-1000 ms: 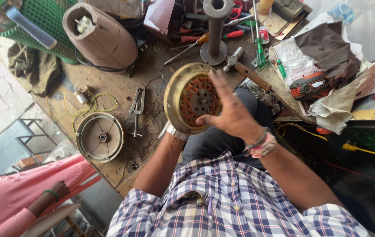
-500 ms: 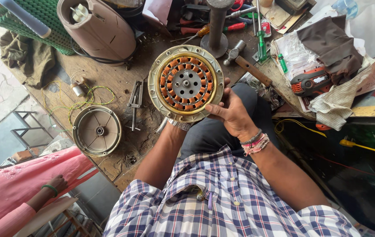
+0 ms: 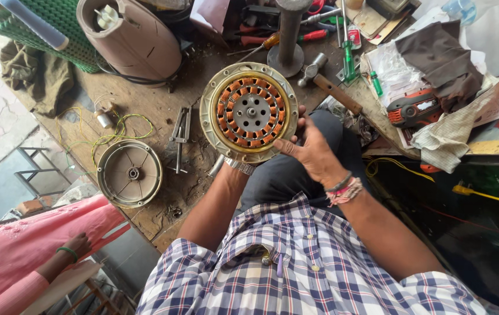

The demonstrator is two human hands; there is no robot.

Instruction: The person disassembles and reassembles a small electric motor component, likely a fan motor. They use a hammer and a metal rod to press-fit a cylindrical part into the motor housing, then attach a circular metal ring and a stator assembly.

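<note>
I hold a round fan motor (image 3: pixel 250 112) up in front of me, its copper windings and centre hub facing me inside a brass-coloured rim. My right hand (image 3: pixel 310 150) grips its right edge, thumb on the rim. My left hand is mostly hidden beneath the motor's lower edge; only the wrist with a metal watch (image 3: pixel 239 166) shows. A matching round motor cover (image 3: pixel 130 173) lies flat on the wooden workbench (image 3: pixel 144 111) to the left.
A beige appliance body (image 3: pixel 130 35), metal stand (image 3: pixel 287 35), hammer (image 3: pixel 331 87), screwdrivers (image 3: pixel 278 39), pliers-like tool (image 3: pixel 179 137), yellow wire (image 3: pixel 109 131) and an orange power tool (image 3: pixel 415 108) among cloths crowd the bench. A person in pink (image 3: pixel 33 251) stands at lower left.
The motor was tilted edge-on with my right hand over it; I have turned it to face me and raised it slightly, my right hand shifting to its right rim.
</note>
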